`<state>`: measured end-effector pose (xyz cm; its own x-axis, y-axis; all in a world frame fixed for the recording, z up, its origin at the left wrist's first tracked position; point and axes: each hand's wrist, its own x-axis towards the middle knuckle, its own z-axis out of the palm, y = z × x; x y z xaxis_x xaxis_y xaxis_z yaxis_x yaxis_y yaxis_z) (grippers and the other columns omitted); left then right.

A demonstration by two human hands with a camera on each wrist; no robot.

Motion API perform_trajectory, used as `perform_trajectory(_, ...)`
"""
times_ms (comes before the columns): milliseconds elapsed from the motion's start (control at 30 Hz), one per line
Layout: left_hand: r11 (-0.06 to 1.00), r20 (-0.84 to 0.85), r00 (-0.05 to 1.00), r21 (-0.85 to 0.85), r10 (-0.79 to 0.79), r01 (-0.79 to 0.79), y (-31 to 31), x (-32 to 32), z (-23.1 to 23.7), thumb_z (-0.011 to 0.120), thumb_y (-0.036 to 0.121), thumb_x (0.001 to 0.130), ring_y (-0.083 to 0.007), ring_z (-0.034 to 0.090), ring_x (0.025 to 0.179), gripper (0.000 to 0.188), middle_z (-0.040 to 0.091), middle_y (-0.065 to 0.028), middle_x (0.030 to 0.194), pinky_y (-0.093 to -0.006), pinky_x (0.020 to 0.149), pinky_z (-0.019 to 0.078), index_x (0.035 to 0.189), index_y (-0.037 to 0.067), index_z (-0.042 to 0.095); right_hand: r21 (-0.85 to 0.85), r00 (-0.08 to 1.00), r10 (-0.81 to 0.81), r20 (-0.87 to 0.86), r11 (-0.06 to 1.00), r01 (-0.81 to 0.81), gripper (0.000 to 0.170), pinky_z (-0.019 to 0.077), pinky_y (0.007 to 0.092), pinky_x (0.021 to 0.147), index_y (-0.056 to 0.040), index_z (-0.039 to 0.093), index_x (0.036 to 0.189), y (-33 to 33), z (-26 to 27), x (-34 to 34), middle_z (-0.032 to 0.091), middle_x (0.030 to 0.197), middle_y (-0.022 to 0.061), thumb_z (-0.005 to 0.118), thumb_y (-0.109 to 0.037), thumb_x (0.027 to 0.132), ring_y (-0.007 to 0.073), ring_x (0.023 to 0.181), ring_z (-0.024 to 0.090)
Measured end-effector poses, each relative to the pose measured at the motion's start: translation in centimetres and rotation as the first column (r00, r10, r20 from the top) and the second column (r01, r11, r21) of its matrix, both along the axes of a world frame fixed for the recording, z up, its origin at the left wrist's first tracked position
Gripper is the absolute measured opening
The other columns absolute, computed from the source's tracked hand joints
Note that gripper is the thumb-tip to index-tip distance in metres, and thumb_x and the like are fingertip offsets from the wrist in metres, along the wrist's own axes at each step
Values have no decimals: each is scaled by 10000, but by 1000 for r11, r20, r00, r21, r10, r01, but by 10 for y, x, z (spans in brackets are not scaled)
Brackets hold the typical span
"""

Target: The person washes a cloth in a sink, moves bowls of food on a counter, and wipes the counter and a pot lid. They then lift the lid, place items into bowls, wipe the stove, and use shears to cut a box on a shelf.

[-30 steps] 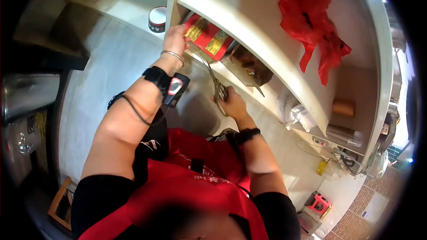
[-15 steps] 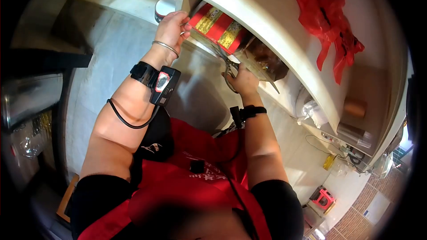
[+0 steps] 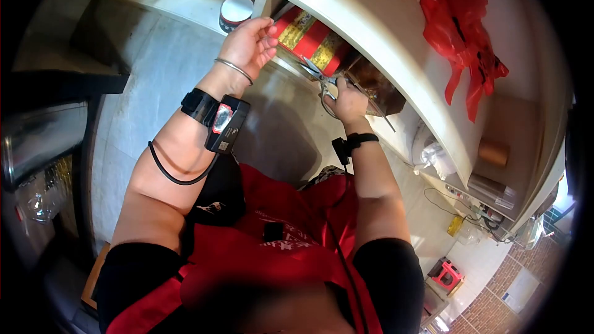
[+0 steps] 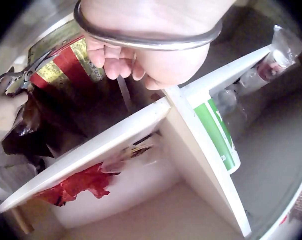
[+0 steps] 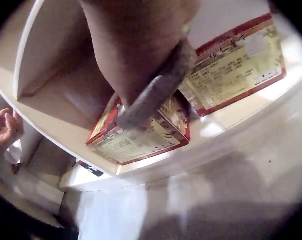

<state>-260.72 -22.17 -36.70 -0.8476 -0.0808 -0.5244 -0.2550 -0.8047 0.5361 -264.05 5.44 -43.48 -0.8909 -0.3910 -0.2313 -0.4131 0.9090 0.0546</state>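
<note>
In the head view my right hand (image 3: 349, 102) grips a pair of scissors (image 3: 324, 80) by the handles, the blades parted against the front edge of a red box with gold bands (image 3: 309, 37). That box sits in a low shelf compartment; the right wrist view shows its yellow printed side (image 5: 141, 145). My left hand (image 3: 249, 43) hovers by the box's left corner with fingers loosely curled and nothing in them. From the left wrist, the scissors (image 4: 26, 76) lie across the box's edge. Beside it stands an opened box holding a dark brown bag (image 3: 378, 83).
A white shelf board (image 3: 371, 31) runs above the boxes, with a red plastic bag (image 3: 458, 31) on it. Left of the upright divider stands a round tub (image 3: 236, 11). Clear plastic (image 3: 433, 154) lies farther right. A green-and-white container (image 4: 218, 132) shows in the left wrist view.
My right hand has carried the scissors up from below the shelf onto the red box's edge. The left hand has come away from the box's corner, its fingers now loose beside it.
</note>
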Motion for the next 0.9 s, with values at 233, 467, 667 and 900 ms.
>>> perform_trajectory(233,999,17,999,-7,-45,45,0,-4,-10,553,214,826,-114,521,719,168,566,-1,841,-240,639,445,940,90,551,-46,999,-45,13,998,46,452,478,420,601,-120,459,984,0,-20,-4,625,834,124,646,-425,708,301,753,613)
perform_trajectory(467,996,1,999,-64,-54,54,-8,-5,-13,544,223,834,-107,519,708,166,564,3,836,-237,631,440,943,97,552,-65,996,-36,76,997,41,492,482,422,636,-109,448,1039,-61,-25,-5,635,844,141,639,-428,716,306,759,623)
perform_trajectory(667,995,19,1000,-99,-23,25,-13,-7,-12,544,212,835,-97,513,705,155,562,4,831,-230,632,432,945,102,551,-289,961,-239,137,919,270,514,476,419,633,-67,487,1032,-67,-44,31,638,796,145,646,-427,701,342,750,615)
perform_trajectory(900,991,-13,997,-111,-79,78,1,-19,-20,546,189,833,-89,505,698,123,562,3,823,-225,627,416,918,101,542,-566,681,-475,557,384,730,528,471,313,488,-43,513,801,-63,-84,87,532,603,53,652,-543,707,186,482,539)
